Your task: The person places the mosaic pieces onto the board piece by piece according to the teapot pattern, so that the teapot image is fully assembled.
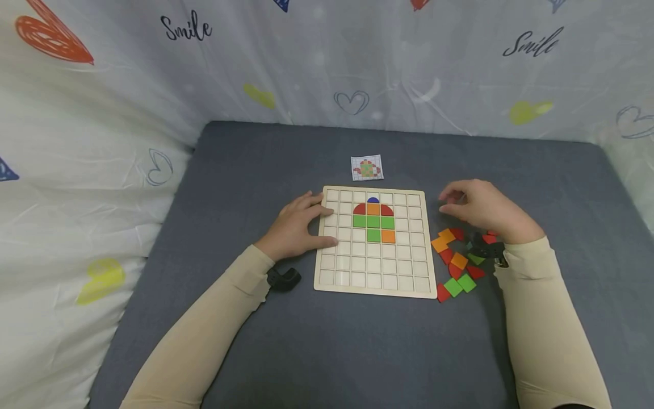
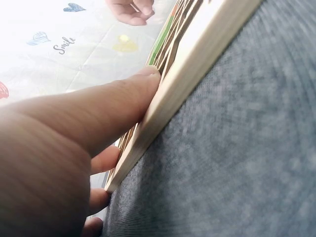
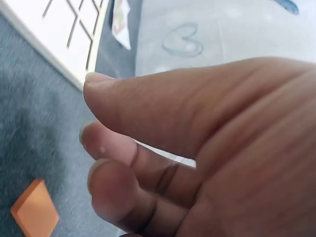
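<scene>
The left hand [image 1: 296,224], fingers spread and straight, rests on the left edge of the board [image 1: 359,265]; a light press there should steady it without the thumb nudging the set pieces [image 1: 373,221]. These sit in the grid's upper half, a blue half-round on top, and checking each cell against the card [image 1: 367,168] beyond the far rim seems wise. Right of the board, the right hand [image 1: 482,207] hangs turned inward, empty, fingers loosely curled, thumb apart. The loose pieces [image 1: 459,261] lie partly beneath its wrist, so picking one calls for drawing back and pinching by the edges.
</scene>
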`<act>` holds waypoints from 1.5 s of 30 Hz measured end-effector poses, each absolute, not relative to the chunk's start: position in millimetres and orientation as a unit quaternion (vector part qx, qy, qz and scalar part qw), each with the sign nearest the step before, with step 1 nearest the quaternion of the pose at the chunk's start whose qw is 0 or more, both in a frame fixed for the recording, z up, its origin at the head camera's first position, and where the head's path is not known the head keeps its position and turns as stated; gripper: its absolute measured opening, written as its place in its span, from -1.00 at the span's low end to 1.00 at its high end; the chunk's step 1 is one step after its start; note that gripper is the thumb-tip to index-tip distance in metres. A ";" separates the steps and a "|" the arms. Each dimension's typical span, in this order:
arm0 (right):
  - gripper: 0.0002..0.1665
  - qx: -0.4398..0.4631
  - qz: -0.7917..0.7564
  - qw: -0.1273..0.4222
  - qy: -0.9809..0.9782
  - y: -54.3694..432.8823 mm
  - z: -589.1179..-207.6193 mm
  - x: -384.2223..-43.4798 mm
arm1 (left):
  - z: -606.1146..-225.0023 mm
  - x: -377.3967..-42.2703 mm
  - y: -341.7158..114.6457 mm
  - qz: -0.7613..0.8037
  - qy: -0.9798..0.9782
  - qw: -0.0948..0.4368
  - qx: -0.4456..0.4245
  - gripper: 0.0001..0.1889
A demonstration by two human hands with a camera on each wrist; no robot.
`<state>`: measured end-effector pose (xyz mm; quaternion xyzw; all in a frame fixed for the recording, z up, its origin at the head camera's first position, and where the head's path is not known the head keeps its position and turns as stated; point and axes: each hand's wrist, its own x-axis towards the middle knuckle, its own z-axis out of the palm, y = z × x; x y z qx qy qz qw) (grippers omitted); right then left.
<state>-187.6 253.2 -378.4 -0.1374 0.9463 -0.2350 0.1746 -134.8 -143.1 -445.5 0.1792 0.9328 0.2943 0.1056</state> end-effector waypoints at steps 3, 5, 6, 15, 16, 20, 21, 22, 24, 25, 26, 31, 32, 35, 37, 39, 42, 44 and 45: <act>-0.61 -0.132 -0.235 0.189 0.944 261.6 -382.3 -190.8 | -445.9 -134.8 -143.4 0.294 0.933 0.106 0.180 -0.22; -0.60 -0.128 -0.234 0.195 0.944 267.0 -384.7 -192.6 | -445.9 -134.8 -143.6 0.293 0.933 0.106 0.181 -0.21; -0.61 -0.125 -0.231 0.197 0.945 269.3 -386.1 -193.4 | -446.0 -134.8 -143.7 0.293 0.933 0.107 0.180 -0.21; -0.68 -0.107 -0.208 0.215 0.948 282.8 -393.5 -197.6 | -445.6 -134.7 -143.1 0.291 0.934 0.109 0.177 -0.21; -0.67 -0.105 -0.206 0.216 0.949 282.7 -393.3 -197.8 | -445.4 -134.8 -143.5 0.291 0.934 0.108 0.177 -0.21; -0.56 -0.085 -0.197 0.217 0.952 281.3 -391.8 -197.8 | -445.2 -134.5 -145.2 0.290 0.935 0.107 0.177 -0.21; -0.53 -0.078 -0.197 0.219 0.953 280.7 -391.5 -197.6 | -445.4 -134.4 -145.7 0.289 0.935 0.107 0.176 -0.21; -0.51 -0.072 -0.196 0.220 0.953 280.1 -391.4 -197.5 | -445.6 -134.3 -146.2 0.289 0.935 0.107 0.175 -0.21; -0.48 -0.065 -0.193 0.219 0.954 279.1 -391.5 -197.5 | -446.1 -134.2 -146.9 0.287 0.936 0.107 0.175 -0.21; -0.48 -0.061 -0.192 0.219 0.955 278.4 -391.7 -197.2 | -446.4 -134.3 -146.9 0.286 0.936 0.107 0.176 -0.21; -0.47 -0.061 -0.191 0.217 0.955 277.6 -391.8 -196.9 | -446.6 -134.4 -146.7 0.286 0.936 0.107 0.177 -0.21; -0.52 -0.082 -0.189 0.196 0.959 268.5 -393.8 -197.1 | -446.4 -134.2 -144.9 0.289 0.935 0.109 0.177 -0.20; -0.54 -0.090 -0.191 0.191 0.959 265.1 -393.8 -197.7 | -446.1 -133.8 -145.0 0.291 0.934 0.109 0.175 -0.20; -0.63 -0.110 -0.206 0.178 0.956 253.8 -394.0 -199.2 | -446.1 -133.0 -145.9 0.292 0.935 0.106 0.172 -0.20; -0.65 -0.119 -0.214 0.175 0.954 247.2 -394.4 -199.4 | -446.4 -132.7 -146.5 0.292 0.935 0.105 0.173 -0.21; -0.68 -0.127 -0.220 0.177 0.951 241.9 -394.5 -198.9 | -447.4 -133.0 -146.0 0.289 0.935 0.106 0.175 -0.21; -0.71 -0.138 -0.222 0.172 0.950 233.2 -393.8 -198.3 | -447.5 -133.3 -144.9 0.287 0.935 0.108 0.176 -0.22; -0.74 -0.141 -0.219 0.164 0.952 227.6 -391.8 -198.0 | -447.1 -133.7 -144.0 0.287 0.935 0.109 0.177 -0.21; -0.75 -0.139 -0.218 0.160 0.953 225.0 -390.1 -198.0 | -446.8 -134.0 -143.6 0.287 0.935 0.109 0.177 -0.21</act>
